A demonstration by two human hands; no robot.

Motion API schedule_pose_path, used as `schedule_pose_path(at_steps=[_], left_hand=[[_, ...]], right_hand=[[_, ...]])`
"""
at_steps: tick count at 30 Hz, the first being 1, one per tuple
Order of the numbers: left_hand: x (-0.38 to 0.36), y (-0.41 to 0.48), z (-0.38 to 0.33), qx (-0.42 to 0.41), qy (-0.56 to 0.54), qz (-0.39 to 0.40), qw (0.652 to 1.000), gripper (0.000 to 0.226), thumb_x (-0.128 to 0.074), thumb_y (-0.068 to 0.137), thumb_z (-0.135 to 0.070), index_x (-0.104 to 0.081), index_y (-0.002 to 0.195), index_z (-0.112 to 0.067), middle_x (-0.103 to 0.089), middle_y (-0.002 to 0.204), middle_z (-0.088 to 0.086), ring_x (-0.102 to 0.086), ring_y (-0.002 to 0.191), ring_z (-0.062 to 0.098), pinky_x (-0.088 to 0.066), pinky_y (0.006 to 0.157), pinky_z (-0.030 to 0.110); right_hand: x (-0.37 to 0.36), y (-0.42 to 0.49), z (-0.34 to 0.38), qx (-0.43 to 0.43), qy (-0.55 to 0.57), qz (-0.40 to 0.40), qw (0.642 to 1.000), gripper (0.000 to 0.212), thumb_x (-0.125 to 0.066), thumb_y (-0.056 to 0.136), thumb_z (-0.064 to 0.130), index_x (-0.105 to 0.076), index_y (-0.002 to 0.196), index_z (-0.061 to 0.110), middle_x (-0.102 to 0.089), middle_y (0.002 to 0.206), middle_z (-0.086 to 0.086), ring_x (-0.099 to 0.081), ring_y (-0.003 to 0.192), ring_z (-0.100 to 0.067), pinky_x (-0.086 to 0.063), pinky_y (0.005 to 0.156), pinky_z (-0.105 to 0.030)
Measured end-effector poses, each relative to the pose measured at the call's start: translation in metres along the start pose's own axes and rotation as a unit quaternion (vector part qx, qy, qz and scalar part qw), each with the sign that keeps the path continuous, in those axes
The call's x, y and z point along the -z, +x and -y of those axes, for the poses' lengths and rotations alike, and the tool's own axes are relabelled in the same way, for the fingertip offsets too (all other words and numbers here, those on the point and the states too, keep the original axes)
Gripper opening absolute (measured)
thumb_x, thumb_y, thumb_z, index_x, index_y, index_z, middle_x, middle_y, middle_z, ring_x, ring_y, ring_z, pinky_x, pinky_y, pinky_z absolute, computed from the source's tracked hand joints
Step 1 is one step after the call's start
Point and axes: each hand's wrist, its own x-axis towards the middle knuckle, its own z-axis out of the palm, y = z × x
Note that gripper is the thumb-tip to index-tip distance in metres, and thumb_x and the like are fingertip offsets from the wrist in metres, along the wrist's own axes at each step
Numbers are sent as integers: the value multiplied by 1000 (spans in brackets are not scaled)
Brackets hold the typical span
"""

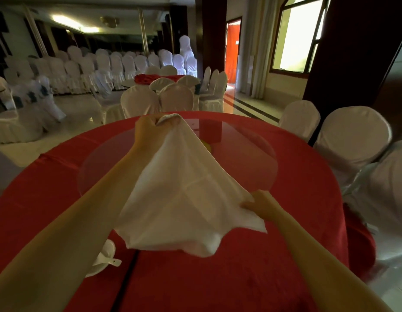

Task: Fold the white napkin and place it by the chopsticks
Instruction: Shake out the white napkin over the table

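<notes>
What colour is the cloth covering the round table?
Red tablecloth, seen in the head view.

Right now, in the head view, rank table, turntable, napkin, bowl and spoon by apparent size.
1. table
2. turntable and napkin: about alike; the napkin is held nearer the camera, so they stay unranked
3. bowl, partly hidden
4. spoon

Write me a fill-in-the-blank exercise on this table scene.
The left hand and right hand hold up a white ____.
The tablecloth beneath is ____.
The hand stretched farther forward is the ____ one.
The chairs wear ____ covers.
Missing words: napkin, red, left, white.
</notes>
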Motion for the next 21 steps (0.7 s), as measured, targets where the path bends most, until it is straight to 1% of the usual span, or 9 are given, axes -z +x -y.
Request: schedule_pose_path(at_steps=[1,3,4,6,9,12,15,18,21], left_hand=[[4,2,-1,-5,15,-14,1000,47,-66,82,-28,-50,40,-15,-33,39,-12,-30,40,1,-26,42,16],[14,3,0,-6,26,-52,998,47,-62,84,-28,-30,50,-19,-27,51,1,-27,50,11,-24,49,26],[19,3,1,3,18,-76,997,41,-60,84,-27,-35,54,-16,-27,56,8,-28,54,17,-25,51,29],[29,1,3,35,-25,-118,992,27,-59,82,-27,-47,63,-13,-35,63,9,-34,59,20,-30,52,31],[48,-6,4,60,-38,-173,982,30,-62,81,-36,-50,62,-17,-47,62,4,-46,59,17,-41,57,33],[61,-20,2,52,-78,-224,970,25,-64,77,-35,-53,60,-21,-49,64,1,-47,63,16,-41,57,32],[68,-37,0,37,-140,-262,954,20,-60,77,-27,-52,59,-27,-48,61,-7,-46,57,7,-40,52,24],[64,-46,6,60,-161,-267,948,11,-58,79,-21,-59,69,-23,-57,69,-3,-54,65,10,-45,57,26],[53,-43,29,99,-132,-242,956,10,-55,82,-16,-63,77,-15,-61,73,2,-56,70,17,-46,61,32]], right_hand=[[-1,0,-2,-4,14,-21,1000,31,-65,82,29,-57,60,9,-52,59,-1,-47,53,-16,-32,47,-26],[-3,2,-4,-8,32,-55,998,31,-65,83,28,-64,72,-1,-54,64,-4,-49,60,-20,-34,53,-29],[-2,2,-3,-9,42,-64,997,31,-65,84,25,-64,74,-4,-53,64,-5,-49,60,-20,-35,54,-30],[6,2,6,2,79,-91,993,29,-61,86,17,-61,73,-8,-53,62,-7,-50,58,-21,-36,54,-32],[38,-3,39,58,164,-136,975,19,-62,84,18,-61,80,0,-58,68,-5,-55,63,-23,-41,54,-28],[81,-25,71,134,232,-62,962,21,-67,81,29,-63,94,14,-67,79,1,-62,63,-13,-46,50,-22],[108,-44,89,176,276,-14,945,22,-62,85,34,-63,99,17,-67,75,4,-61,55,-3,-47,46,-14],[111,-38,100,151,288,-53,944,18,-59,88,28,-64,95,13,-63,71,0,-56,49,-5,-42,41,-14],[97,-23,103,102,282,-74,951,12,-61,87,22,-64,79,14,-58,63,-2,-49,49,-11,-40,37,-14]])
